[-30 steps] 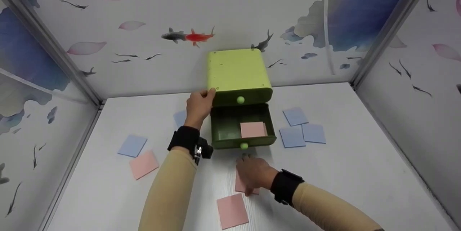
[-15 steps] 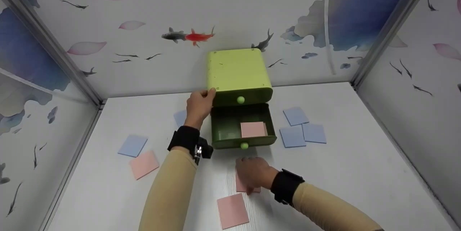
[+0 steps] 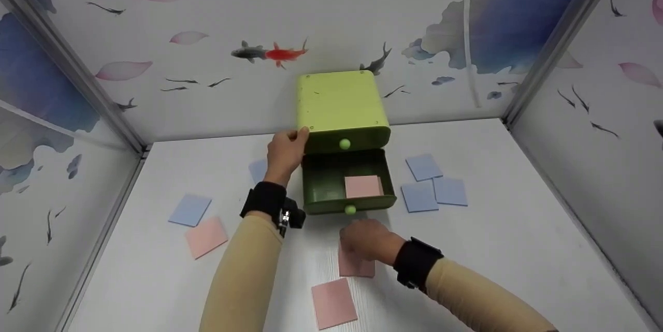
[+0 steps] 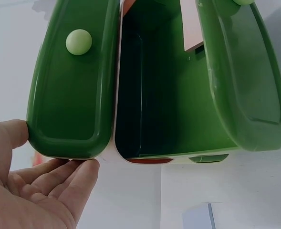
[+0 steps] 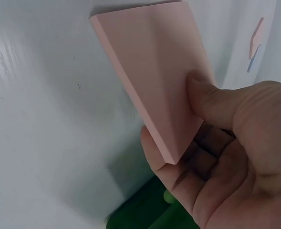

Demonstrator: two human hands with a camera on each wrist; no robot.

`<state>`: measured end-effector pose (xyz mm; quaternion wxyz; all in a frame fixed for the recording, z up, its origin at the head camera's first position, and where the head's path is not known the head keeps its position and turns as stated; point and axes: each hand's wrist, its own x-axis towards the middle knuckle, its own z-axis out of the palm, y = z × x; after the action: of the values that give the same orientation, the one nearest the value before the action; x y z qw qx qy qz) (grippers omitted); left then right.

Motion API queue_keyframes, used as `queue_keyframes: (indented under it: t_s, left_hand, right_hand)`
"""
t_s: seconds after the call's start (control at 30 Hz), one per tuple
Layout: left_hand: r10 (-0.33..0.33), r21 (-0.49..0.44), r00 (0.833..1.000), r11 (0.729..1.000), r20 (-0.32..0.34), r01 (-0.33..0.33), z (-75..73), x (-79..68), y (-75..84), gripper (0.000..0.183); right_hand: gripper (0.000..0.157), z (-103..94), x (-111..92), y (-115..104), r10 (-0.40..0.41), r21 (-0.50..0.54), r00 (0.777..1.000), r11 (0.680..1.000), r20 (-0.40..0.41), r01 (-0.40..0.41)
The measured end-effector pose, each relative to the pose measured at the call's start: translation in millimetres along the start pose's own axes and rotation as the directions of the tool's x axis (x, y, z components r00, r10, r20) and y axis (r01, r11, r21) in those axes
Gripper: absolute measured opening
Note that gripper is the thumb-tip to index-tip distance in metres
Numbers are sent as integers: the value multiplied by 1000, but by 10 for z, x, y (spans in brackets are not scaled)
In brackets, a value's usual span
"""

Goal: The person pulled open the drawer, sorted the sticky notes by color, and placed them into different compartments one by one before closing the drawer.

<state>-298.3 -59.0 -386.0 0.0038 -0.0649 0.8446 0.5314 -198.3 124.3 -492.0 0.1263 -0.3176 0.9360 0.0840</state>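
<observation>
A light-green two-drawer cabinet stands at the back with its lower drawer pulled out and its upper drawer pushed in. My left hand grips the cabinet's front left corner, its thumb at the top edge and fingers against the side in the left wrist view. In front of the drawer my right hand pinches a thin pink square card, thumb on its face and curled fingers under its edge. Inside the drawer lies a pink card, apparently with another beneath.
Another pink card lies nearest me. To the left are a blue card and a pink card; a partly hidden blue card lies behind my left wrist. Several blue cards are right of the drawer.
The right thumb has come away from the card's near edge, and the hand has shifted slightly away from me, uncovering more of the card. My left hand stays on the cabinet.
</observation>
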Motion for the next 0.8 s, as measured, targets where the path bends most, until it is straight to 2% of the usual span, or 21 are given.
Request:
queue_keyframes:
  t_s: [0.17,0.27,0.37,0.47,0.67,0.8]
  left_hand:
    - [11,6,1000,1000,-15,-11,15,9,-15,39]
    - [6,-6,1000,1000,-2,-6,12,-2,-10,40]
    - [-2,-23,1000,1000,11,2,8,-10,-3,43]
    - [-5,-15,1000,1000,9,5,6,-7,-1,43]
    - [-2,-20,1000,1000,4,2,4,-3,0,41]
    - [-2,-24,1000,1000,3,2,3,-5,0,40]
  right_hand:
    - [15,-49,-39,22,-3,61,1000,998,-30,5]
    - [19,-65,-59,36,-16,124,999,992,-46,22]
    - [17,-84,-70,51,-27,173,998,984,-63,38]
    - [13,-97,-71,63,-39,177,996,983,-75,52]
    - [18,-161,-67,86,-42,212,998,976,-51,52]
    - [16,-227,-57,121,-35,219,999,975,-38,43]
